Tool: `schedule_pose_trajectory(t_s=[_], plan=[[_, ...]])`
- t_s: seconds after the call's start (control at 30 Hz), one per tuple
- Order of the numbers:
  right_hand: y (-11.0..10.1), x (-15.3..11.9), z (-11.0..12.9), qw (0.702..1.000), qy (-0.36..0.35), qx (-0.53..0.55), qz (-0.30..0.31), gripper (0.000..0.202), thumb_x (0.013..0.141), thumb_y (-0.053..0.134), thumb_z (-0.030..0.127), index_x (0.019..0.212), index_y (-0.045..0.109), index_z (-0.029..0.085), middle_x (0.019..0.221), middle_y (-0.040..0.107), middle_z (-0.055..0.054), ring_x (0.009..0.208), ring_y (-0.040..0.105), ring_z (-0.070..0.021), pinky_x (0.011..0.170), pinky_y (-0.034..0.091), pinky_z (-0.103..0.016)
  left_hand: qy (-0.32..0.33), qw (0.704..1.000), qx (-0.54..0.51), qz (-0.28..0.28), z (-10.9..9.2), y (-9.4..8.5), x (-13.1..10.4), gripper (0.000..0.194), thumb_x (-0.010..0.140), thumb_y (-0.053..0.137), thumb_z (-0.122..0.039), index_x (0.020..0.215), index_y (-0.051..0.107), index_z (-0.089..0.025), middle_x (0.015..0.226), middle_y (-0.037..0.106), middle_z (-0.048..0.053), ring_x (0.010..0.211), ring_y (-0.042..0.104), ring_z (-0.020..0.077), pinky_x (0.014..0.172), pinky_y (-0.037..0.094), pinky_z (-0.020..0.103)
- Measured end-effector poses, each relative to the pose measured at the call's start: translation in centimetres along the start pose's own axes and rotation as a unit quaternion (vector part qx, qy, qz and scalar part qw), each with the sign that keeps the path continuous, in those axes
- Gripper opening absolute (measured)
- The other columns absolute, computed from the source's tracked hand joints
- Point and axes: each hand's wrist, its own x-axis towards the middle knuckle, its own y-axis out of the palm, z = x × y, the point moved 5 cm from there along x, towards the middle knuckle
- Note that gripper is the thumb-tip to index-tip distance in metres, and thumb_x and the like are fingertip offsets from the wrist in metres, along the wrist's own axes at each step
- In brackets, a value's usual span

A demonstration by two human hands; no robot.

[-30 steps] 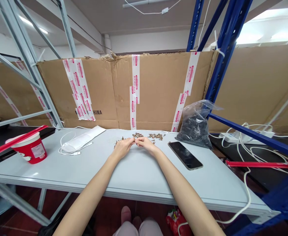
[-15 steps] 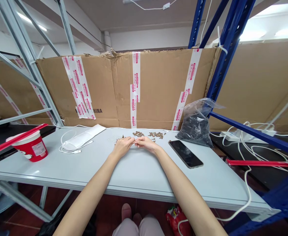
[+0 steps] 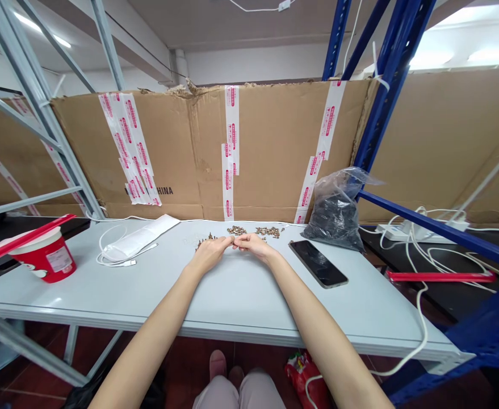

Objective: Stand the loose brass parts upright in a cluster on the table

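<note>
Near the middle of the grey-white table (image 3: 240, 295), my left hand (image 3: 210, 253) and my right hand (image 3: 252, 244) meet at the fingertips. Both are closed in a pinch, and whatever sits between the fingers is too small to name. Just beyond my hands lie two piles of small brass-coloured metal parts, a left pile (image 3: 236, 230) and a right pile (image 3: 268, 232). Several more small brass-coloured pieces (image 3: 210, 236) stand behind my left hand, partly hidden by it.
A black phone (image 3: 318, 264) lies to the right, with a clear bag of black pieces (image 3: 335, 210) behind it. On the left are a white packet (image 3: 141, 238) with a white cable and a red cup (image 3: 47, 258). A cardboard wall (image 3: 275, 153) closes the back.
My hands stay together at nearly the same spot, fingertips still pinched. The whole view has shifted slightly, and a little more of the brass-coloured pieces shows behind my left hand.
</note>
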Motion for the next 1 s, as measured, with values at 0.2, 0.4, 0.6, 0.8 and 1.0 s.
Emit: schedule_pose_trajectory(t_s=[0.2,0.4,0.6,0.8,1.0], plan=[[0.4,-0.2,0.5,1.000,-0.012,-0.006,-0.003,0.032,0.059,0.070,0.041,0.074,0.067,0.013,0.070,0.064,-0.002,0.055,0.038,-0.0074,0.060,0.031,-0.024,0.010,1.000,0.009,0.012,-0.1,0.1,0.1,0.031,0.087,0.027,-0.012,0.110,0.045,-0.022,0.087,0.059,0.002,0.073,0.056,0.0137,0.061,0.038,0.021],[0.6,-0.3,1.1,0.999,-0.043,-0.018,-0.002,0.035,0.057,0.071,0.046,0.070,0.067,0.014,0.066,0.062,-0.002,0.058,0.042,-0.0092,0.063,0.033,-0.025,0.018,0.999,0.037,0.016,-0.1,0.0,0.3,0.027,0.087,0.028,-0.013,0.104,0.047,-0.021,0.084,0.055,0.002,0.071,0.054,0.0131,0.065,0.039,0.023],[0.7,-0.3,1.2,0.999,-0.045,-0.012,0.006,0.037,0.057,0.070,0.048,0.073,0.067,0.014,0.068,0.063,-0.003,0.059,0.042,-0.0094,0.062,0.033,-0.025,0.011,0.998,0.056,-0.002,0.1,-0.3,0.3,0.022,0.088,0.028,-0.015,0.091,0.050,-0.019,0.080,0.054,0.003,0.067,0.053,0.0135,0.063,0.038,0.024],[0.7,-0.4,0.9,1.000,-0.027,0.006,0.004,0.038,0.057,0.070,0.049,0.069,0.065,0.014,0.068,0.062,-0.002,0.056,0.039,-0.0083,0.060,0.031,-0.024,0.018,0.999,0.031,0.005,0.2,0.0,0.3,0.022,0.092,0.025,-0.022,0.095,0.047,-0.020,0.082,0.056,0.003,0.068,0.055,0.0126,0.062,0.038,0.022],[0.5,-0.1,0.4,1.000,-0.021,0.014,0.008,0.037,0.056,0.072,0.047,0.071,0.066,0.013,0.068,0.062,-0.002,0.056,0.038,-0.0077,0.059,0.030,-0.023,0.040,0.999,0.036,0.006,0.0,0.2,0.3,0.023,0.091,0.024,-0.019,0.099,0.045,-0.018,0.081,0.057,0.003,0.069,0.056,0.0136,0.061,0.039,0.023]])
